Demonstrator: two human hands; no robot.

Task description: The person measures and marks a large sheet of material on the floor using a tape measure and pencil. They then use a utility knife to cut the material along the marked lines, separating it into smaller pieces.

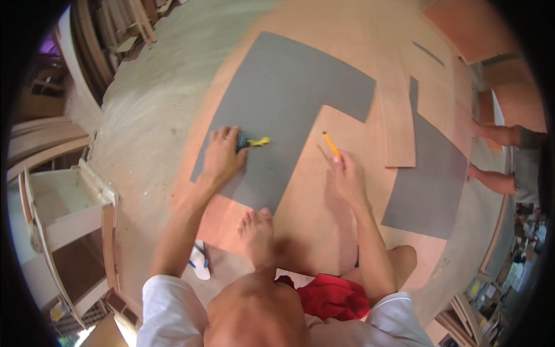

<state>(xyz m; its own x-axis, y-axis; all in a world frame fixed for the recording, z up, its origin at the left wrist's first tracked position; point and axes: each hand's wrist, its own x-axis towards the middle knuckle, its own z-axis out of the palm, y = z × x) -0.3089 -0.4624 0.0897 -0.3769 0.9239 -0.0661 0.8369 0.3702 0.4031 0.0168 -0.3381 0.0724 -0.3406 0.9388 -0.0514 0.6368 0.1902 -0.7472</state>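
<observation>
My left hand (pixel 224 155) grips a dark teal tool (pixel 241 141) with a yellow tangle (pixel 259 141) at its side, resting on an L-shaped grey sheet (pixel 289 92). My right hand (pixel 347 176) pinches a slim yellow tool (pixel 330 142) with a dark tip above a pale wooden board (pixel 312 231), right of that grey sheet. My bare foot (pixel 254 234) presses near the grey sheet's lower edge. A narrow wooden strip (pixel 399 144) lies beside another grey piece (pixel 428 191) on the right.
Another person's bare legs (pixel 491 182) are at the right. A white wooden frame (pixel 69 225) and curved boards (pixel 92 40) stand at the left. A flip-flop (pixel 201 263) lies on the concrete floor (pixel 144 115) below left. Piled clutter (pixel 497 295) lies at the lower right.
</observation>
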